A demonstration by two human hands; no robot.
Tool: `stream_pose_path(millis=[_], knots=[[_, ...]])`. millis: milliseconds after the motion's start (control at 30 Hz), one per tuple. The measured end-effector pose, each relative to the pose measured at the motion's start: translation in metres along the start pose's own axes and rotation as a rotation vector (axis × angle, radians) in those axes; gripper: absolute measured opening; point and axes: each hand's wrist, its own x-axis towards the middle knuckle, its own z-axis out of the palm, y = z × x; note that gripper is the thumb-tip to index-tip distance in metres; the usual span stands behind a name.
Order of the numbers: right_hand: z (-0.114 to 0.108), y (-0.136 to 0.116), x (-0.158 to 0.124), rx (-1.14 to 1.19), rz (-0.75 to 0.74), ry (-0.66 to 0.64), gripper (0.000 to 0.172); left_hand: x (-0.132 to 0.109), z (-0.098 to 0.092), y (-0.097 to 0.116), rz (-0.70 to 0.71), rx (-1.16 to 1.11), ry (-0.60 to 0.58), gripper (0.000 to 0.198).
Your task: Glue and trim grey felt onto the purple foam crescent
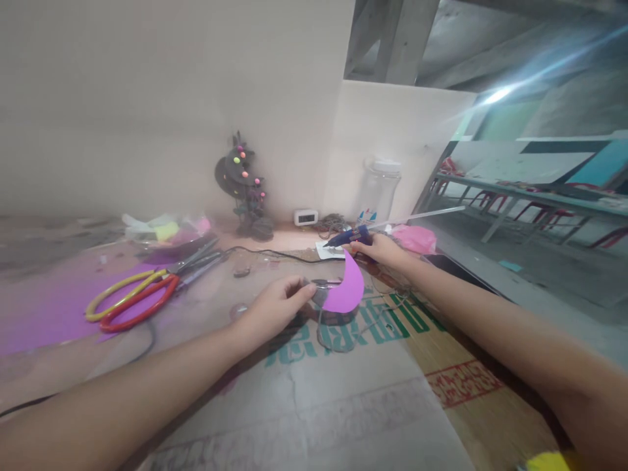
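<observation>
My left hand (pixel 279 304) is closed in a pinch on one end of a purple crescent-shaped cutout (pixel 349 291), where a dark grey piece also shows between thumb and crescent. What that grey piece is I cannot make out. Beyond the crescent, my right hand (pixel 375 248) is wrapped round a dark blue hot glue gun (pixel 350 236). Its nozzle points left above a small white card (pixel 326 250). A long clear glue stick (pixel 422 214) sticks out behind the gun to the right.
Scissors (pixel 140 297) with yellow and red handles lie left on purple sheet material (pixel 44 307). A dark ornament with coloured beads (pixel 245 190), a small digital clock (pixel 306 217) and a clear bottle (pixel 380 190) stand at the wall. A pink bag (pixel 415 239) lies right.
</observation>
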Motion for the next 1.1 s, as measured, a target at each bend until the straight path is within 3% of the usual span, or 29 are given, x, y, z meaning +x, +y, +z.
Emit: stream_pose_path(millis=[200, 333, 400, 500, 567, 633, 700, 767, 833, 933, 1000, 1100], knots=[[-0.011, 0.006, -0.031, 0.017, -0.109, 0.185, 0.042, 0.003, -0.004, -0.002, 0.139, 0.048, 0.175, 0.035], [-0.022, -0.014, -0.069, 0.004, -0.129, 0.212, 0.026, 0.005, -0.007, -0.006, 0.177, 0.018, 0.263, 0.035], [-0.023, -0.034, -0.091, -0.026, -0.192, 0.022, 0.031, 0.005, -0.008, -0.006, 0.184, 0.021, 0.295, 0.034], [-0.01, -0.066, -0.12, 0.223, -0.168, -0.272, 0.025, 0.004, -0.009, -0.004, 0.21, 0.041, 0.325, 0.034], [0.005, -0.082, -0.135, 0.407, -0.1, -0.41, 0.048, 0.003, -0.009, -0.003, 0.231, 0.046, 0.335, 0.034], [0.02, -0.093, -0.145, 0.574, -0.033, -0.502, 0.06, 0.003, -0.009, -0.005, 0.242, 0.048, 0.339, 0.034], [0.03, -0.101, -0.15, 0.598, 0.025, -0.575, 0.053, 0.003, -0.008, -0.007, 0.237, 0.054, 0.339, 0.035], [0.031, -0.106, -0.15, 0.426, -0.06, -0.608, 0.032, 0.003, -0.007, -0.008, 0.225, 0.065, 0.339, 0.035], [0.025, -0.11, -0.144, 0.113, -0.325, -0.575, 0.017, 0.004, -0.006, -0.007, 0.208, 0.08, 0.326, 0.034], [0.005, -0.116, -0.131, -0.299, -0.747, -0.328, 0.031, 0.004, -0.004, -0.004, 0.178, 0.118, 0.257, 0.031], [-0.009, -0.12, -0.125, -0.426, -0.862, -0.125, 0.031, 0.004, -0.003, -0.001, 0.174, 0.147, 0.215, 0.03], [-0.023, -0.123, -0.117, -0.509, -0.891, -0.032, 0.022, 0.003, -0.003, 0.002, 0.162, 0.186, 0.176, 0.03]])
